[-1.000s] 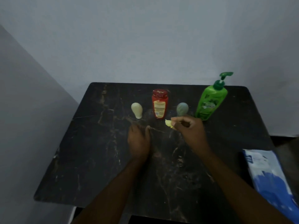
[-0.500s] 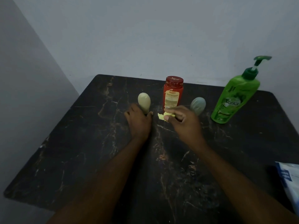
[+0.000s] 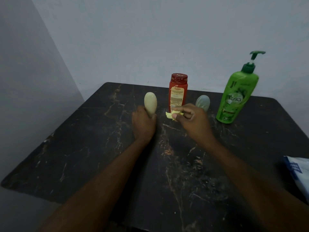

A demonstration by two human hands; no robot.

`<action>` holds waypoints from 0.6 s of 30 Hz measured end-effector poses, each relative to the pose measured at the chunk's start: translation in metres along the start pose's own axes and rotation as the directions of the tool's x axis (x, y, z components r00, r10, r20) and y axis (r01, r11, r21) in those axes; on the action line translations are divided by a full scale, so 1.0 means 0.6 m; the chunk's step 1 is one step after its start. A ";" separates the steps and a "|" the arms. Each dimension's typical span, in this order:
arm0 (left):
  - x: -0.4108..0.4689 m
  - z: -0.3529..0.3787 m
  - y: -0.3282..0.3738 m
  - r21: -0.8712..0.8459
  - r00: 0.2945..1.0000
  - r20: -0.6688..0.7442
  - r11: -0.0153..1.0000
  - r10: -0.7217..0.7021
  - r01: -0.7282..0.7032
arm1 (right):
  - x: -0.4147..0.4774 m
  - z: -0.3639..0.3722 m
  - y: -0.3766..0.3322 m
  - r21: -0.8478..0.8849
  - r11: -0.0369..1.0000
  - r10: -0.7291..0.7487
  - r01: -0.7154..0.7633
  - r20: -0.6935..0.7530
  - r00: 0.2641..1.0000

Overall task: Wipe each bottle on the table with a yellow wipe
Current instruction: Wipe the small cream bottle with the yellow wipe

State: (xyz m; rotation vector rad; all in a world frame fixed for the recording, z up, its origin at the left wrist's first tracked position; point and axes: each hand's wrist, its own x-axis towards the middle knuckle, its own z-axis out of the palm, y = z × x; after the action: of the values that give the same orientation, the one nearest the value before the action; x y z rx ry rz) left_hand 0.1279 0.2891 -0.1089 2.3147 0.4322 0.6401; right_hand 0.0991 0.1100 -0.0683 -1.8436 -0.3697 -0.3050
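Head view, left hand point(image 3: 144, 123) gripping cream bottle point(image 3: 150, 104) base, right hand point(image 3: 192, 120) pinching crumpled yellow wipe point(image 3: 171, 115), red bottle point(image 3: 178, 92) behind

Two hands at the bottles on the dark marble table point(image 3: 83, 148).

Left hand point(image 3: 144, 123) was wrapped round the lower part of a small cream bottle point(image 3: 150, 103), which stood upright at the left of the row. Right hand point(image 3: 192, 120) pinched a crumpled yellow wipe point(image 3: 170, 115) between thumb and fingertips, just in front of the base of the red bottle point(image 3: 178, 93); whether wipe touched bottle could not be told. Behind the right hand stood a small pale grey-blue bottle point(image 3: 202, 102), partly hidden by the knuckles. Farther right, well apart, a tall green pump bottle point(image 3: 236, 96) marked "Vatika". A white-and-blue packet point(image 3: 299, 174) lay at the table's right edge, cut off by the frame.
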 end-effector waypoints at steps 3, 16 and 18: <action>-0.032 -0.020 0.000 -0.025 0.999 0.020 0.999 0.034 -0.034 | -0.029 -0.012 -0.005 -0.010 1.000 -0.019 0.018 -0.012 1.000; -0.216 -0.115 -0.006 -0.064 0.956 0.215 0.979 0.202 -0.193 | -0.197 -0.043 -0.019 0.003 1.000 0.009 -0.009 -0.091 0.996; -0.240 -0.126 -0.002 -0.090 0.937 0.245 0.968 0.248 -0.233 | -0.222 -0.043 -0.018 0.003 1.000 0.030 -0.029 -0.098 0.995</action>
State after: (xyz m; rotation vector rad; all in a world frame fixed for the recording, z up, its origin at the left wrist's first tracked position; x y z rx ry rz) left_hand -0.0328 0.2630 -0.1076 2.3719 0.0086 0.4520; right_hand -0.0279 0.0752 -0.1031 -1.8236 -0.2748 -0.3731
